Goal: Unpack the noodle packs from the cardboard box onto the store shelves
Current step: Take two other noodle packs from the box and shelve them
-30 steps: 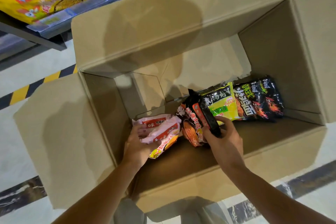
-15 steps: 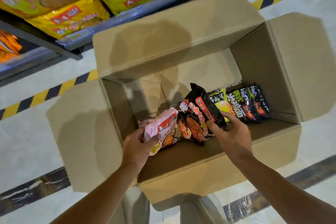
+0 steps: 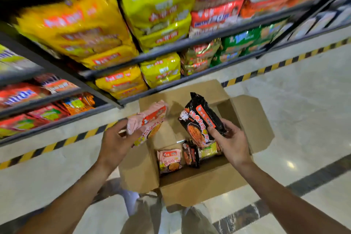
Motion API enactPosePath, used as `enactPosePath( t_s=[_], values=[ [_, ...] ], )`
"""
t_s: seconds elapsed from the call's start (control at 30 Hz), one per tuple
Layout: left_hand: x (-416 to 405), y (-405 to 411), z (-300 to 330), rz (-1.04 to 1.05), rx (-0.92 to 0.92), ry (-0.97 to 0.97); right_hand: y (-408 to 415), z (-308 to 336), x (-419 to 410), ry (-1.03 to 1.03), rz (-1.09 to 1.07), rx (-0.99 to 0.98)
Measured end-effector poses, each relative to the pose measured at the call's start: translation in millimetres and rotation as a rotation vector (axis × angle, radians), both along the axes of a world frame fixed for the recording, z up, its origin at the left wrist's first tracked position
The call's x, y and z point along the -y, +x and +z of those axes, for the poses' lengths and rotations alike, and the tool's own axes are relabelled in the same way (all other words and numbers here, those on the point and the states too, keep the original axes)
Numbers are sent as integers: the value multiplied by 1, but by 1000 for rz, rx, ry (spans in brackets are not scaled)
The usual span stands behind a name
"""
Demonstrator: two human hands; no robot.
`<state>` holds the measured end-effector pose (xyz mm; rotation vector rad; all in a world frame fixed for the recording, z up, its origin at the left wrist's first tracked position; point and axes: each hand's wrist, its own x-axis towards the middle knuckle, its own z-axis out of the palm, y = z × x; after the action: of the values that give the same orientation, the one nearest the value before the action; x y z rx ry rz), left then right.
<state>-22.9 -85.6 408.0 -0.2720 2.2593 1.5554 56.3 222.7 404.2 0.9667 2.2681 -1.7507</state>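
Both hands have lifted clear above the cardboard box [image 3: 197,188]. Left hand [image 3: 115,144] grips a pink noodle pack [image 3: 147,121]; right hand [image 3: 230,143] grips a black noodle pack [image 3: 199,119], beneath stocked store shelves [image 3: 167,51].

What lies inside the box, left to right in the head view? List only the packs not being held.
pink pack → black pack → yellow-green pack, part hidden under the held black pack.

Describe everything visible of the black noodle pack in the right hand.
The black pack is a glossy plastic noodle bag with an orange label band, white characters and a picture of red noodles. It is held tilted above the open box, top end pointing toward the shelves. The right hand grips its lower right edge, thumb on the front.
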Motion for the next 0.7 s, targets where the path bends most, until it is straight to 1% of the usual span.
enactPosePath(
  t_s=[0.1,0.3,0.47,0.53,0.7],
  values=[
    [27,-22,89,19,-91,-15,-11,83,19,18,14,-48],
    [77,-42,221,19,-250,-5,-13,209,56,27,28,-143],
    [102,-36,303,33,-329,36,-3,296,80,73,42,-217],
    [111,-32,326,38,-353,35,1,326,84,93,60,-277],
    [126,-9,379,57,-374,142,15,384,86,139,84,-387]
  ],
)
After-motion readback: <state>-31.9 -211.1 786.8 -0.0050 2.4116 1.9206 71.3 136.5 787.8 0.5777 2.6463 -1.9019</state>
